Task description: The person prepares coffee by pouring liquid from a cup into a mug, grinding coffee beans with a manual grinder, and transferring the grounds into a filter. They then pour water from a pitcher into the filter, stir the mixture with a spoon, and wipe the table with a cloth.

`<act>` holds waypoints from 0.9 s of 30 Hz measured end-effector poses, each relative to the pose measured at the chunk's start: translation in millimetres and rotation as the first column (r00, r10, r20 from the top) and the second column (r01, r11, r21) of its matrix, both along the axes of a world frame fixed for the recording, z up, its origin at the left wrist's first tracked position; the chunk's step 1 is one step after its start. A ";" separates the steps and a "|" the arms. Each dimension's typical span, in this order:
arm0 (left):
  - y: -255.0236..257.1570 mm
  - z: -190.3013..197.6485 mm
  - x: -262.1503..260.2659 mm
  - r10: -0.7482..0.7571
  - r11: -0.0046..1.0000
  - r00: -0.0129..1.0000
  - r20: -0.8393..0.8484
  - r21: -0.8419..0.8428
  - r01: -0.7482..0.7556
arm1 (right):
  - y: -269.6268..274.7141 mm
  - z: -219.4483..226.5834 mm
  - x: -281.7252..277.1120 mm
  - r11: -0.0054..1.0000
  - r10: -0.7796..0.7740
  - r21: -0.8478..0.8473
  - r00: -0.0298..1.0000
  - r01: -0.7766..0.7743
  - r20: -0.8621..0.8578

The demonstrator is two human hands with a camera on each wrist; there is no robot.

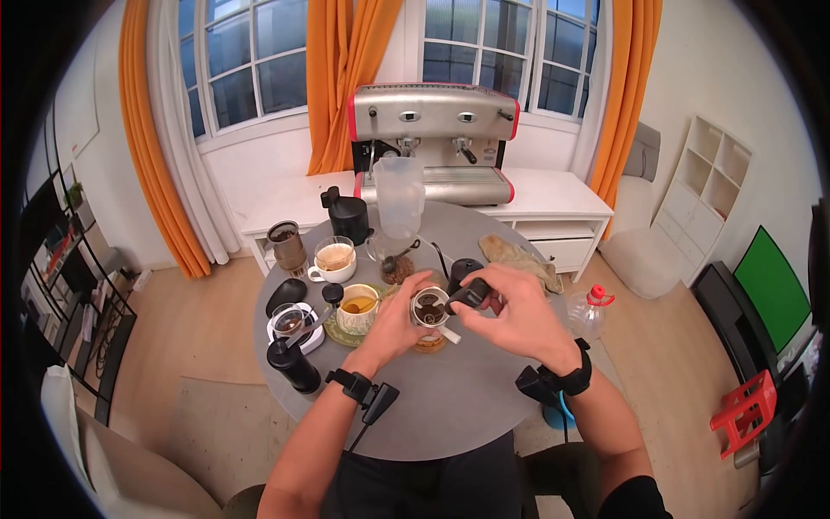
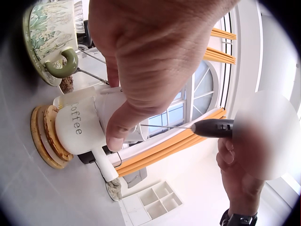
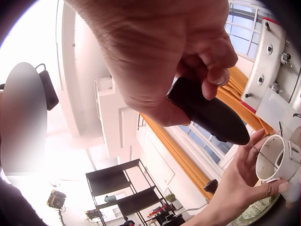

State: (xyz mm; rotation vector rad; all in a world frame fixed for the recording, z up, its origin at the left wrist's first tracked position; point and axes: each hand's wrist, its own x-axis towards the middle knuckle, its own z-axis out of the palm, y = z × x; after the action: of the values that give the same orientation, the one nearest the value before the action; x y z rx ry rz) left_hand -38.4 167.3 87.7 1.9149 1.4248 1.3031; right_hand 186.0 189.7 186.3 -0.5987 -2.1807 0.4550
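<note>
My right hand (image 1: 519, 316) grips a black handheld milk frother (image 3: 211, 113), tilted over a white pot (image 2: 77, 129) lettered "Coffee". The frother's thin metal shaft (image 2: 164, 126) runs down into a white cylindrical cup (image 3: 273, 157) at the top of the pot. Dark contents show inside the cup from above. My left hand (image 1: 393, 320) holds this cup between thumb and fingers. A straight white handle juts from the pot, which stands on round wooden coasters (image 2: 44, 136). The frother's tip is hidden inside the cup.
Left of the pot stand a floral cup (image 1: 357, 313) on a green saucer, a black hand grinder (image 1: 294, 367) and a white scale (image 1: 309, 333). Behind are a jar of brown bits (image 1: 398, 270), a clear pitcher (image 1: 399, 199) and a black kettle (image 1: 347, 218). A cloth (image 1: 519, 258) lies back right.
</note>
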 end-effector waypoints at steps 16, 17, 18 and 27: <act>4.0 -3.0 -1.7 0.027 0.999 1.000 -0.012 0.020 -0.027 | 4.1 -10.7 -0.4 0.996 -0.064 -0.057 0.998 0.064 0.002; 3.4 -2.3 -1.7 0.031 0.999 0.999 -0.013 0.011 -0.031 | 2.7 -9.6 -0.8 0.995 -0.080 -0.065 0.996 0.079 -0.024; 2.8 -1.7 -1.3 0.033 0.999 0.999 -0.013 0.000 -0.033 | -0.1 -7.5 -0.1 0.993 -0.098 -0.076 0.994 0.094 -0.049; 3.1 -2.1 -0.4 0.029 1.000 1.000 -0.007 0.010 -0.029 | 3.3 -18.9 0.7 0.996 -0.087 -0.027 0.989 0.084 -0.121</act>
State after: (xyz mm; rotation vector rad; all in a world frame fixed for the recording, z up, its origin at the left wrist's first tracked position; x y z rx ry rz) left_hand -38.8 170.5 85.7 1.9135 1.4575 1.3211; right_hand 186.7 193.0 167.4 -0.6561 -2.0281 0.4581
